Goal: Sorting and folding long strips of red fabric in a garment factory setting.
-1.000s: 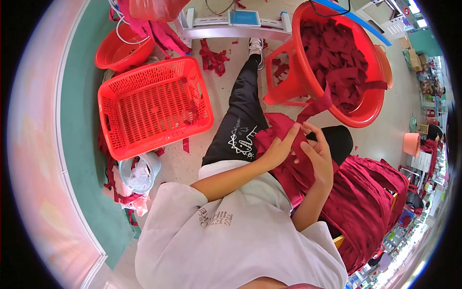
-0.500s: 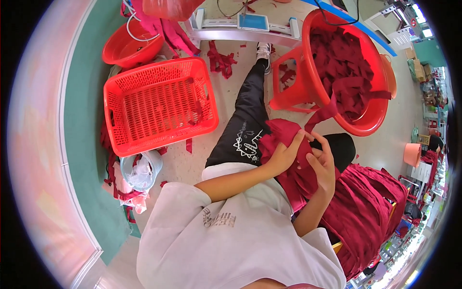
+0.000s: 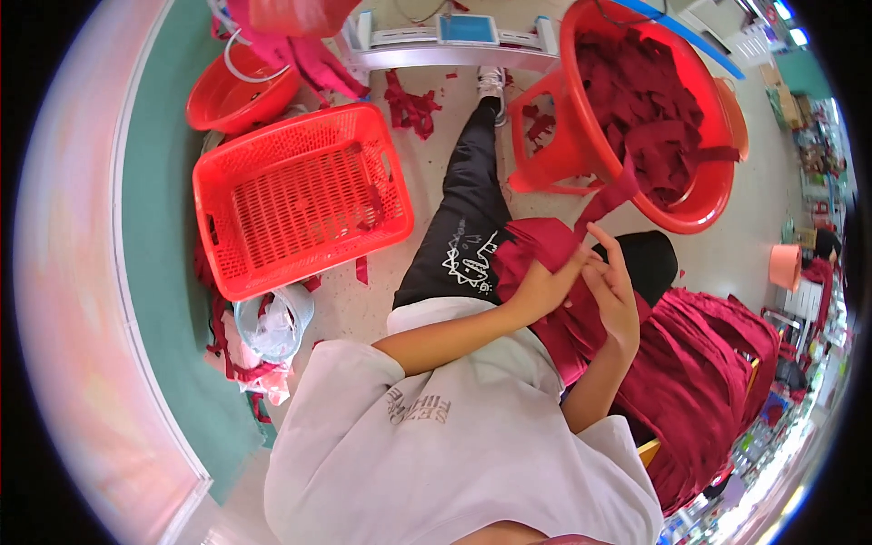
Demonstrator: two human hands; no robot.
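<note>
Dark red cloth pieces (image 3: 540, 238) are bunched over my lap, between my two hands. My left hand (image 3: 545, 289) is closed on this cloth, its fingertips meeting the right hand's fingers. My right hand (image 3: 612, 295) is closed at the cloth's right side, with its index finger reaching up to a cloth strip (image 3: 610, 198). That strip runs from the hands up to the rim of a red basin (image 3: 718, 195). Inside the basin lies a heap of matching cloth pieces (image 3: 640, 100). Part of the cloth under both hands is hidden.
A red plastic basket (image 3: 400, 227) stands on the floor at left, with a smaller red basin (image 3: 204, 113) behind it. A bin with a light bag (image 3: 272, 327) sits nearer. A red stool (image 3: 536, 168) supports the large basin. More dark red cloth (image 3: 699, 381) is piled at my right.
My hands have shifted slightly and come closer together at the fingertips. A flat flap of cloth now lies across the left hand's fingers. The view has tilted a little.
</note>
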